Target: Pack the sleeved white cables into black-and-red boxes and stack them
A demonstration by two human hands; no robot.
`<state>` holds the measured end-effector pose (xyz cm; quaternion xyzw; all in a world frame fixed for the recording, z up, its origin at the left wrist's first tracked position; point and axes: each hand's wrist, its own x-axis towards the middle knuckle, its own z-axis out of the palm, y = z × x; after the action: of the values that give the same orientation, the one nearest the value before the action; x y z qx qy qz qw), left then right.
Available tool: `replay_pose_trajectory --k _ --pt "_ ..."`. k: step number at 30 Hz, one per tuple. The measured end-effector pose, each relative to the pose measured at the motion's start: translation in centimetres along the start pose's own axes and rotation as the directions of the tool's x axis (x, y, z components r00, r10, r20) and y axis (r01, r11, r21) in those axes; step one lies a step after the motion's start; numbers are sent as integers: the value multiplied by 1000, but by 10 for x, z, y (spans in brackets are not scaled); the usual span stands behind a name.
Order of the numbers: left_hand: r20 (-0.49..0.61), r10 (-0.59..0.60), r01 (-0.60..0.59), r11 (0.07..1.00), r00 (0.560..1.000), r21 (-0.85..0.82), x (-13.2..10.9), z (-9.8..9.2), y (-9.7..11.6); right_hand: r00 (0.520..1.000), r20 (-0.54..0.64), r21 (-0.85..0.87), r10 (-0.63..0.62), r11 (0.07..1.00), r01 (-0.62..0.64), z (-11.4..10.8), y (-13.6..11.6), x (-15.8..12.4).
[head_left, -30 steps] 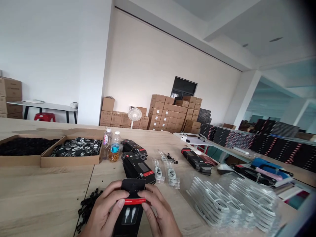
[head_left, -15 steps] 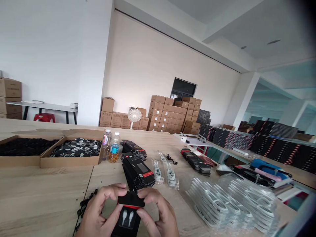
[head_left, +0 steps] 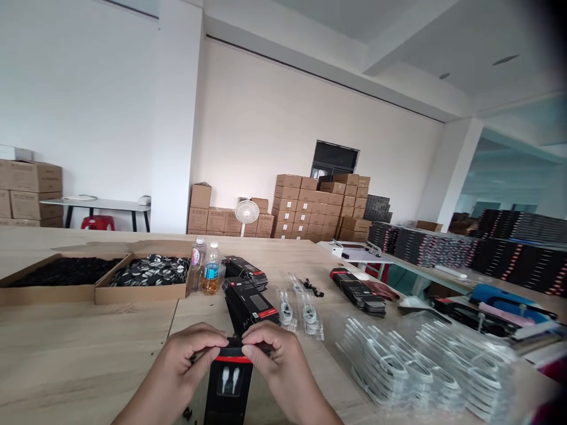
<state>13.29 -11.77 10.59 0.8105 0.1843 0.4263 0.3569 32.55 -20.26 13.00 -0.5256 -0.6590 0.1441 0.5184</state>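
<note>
A black box [head_left: 227, 394] with a red stripe and a picture of two white plugs stands upright at the bottom centre. My left hand [head_left: 188, 354] pinches its top edge from the left, thumb in front and fingers behind. On the right, my right hand [head_left: 277, 357] grips the same top edge in the same way, the fingertips of both hands close together. Just beyond lies a fanned stack of black boxes [head_left: 250, 304]. Bagged white cables [head_left: 310, 316] lie to its right, and a larger pile of bagged cables [head_left: 398, 366] spreads at the lower right.
Two cardboard trays [head_left: 142, 294] with small black pieces sit at the left. Two bottles [head_left: 211, 271] stand beside them. Another stack of black boxes [head_left: 358, 293] lies right of centre. A white fan [head_left: 247, 212] and stacked cartons [head_left: 305, 206] are behind the table.
Both hands have moved closer together along the box's top edge, and their fingers now cover more of it. The view has shifted slightly, with the surroundings lower and further right.
</note>
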Motion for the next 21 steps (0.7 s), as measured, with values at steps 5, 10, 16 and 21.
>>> replay_pose_trajectory --k 5,10,16,21 --pt "8 6 -6 999 1000 39 2 -1 8 999 7 -57 -43 997 43 -1 -2 4" --pt "-52 70 -64 992 996 108 -3 5 2 992 35 -65 -117 991 119 -5 -3 -1" --pt "-115 106 -86 983 988 164 -20 9 -23 969 108 -15 -220 975 223 -7 19 -19" --pt "-255 63 -12 981 965 196 -31 46 -39 990 -59 -14 -126 992 125 10 41 -23"
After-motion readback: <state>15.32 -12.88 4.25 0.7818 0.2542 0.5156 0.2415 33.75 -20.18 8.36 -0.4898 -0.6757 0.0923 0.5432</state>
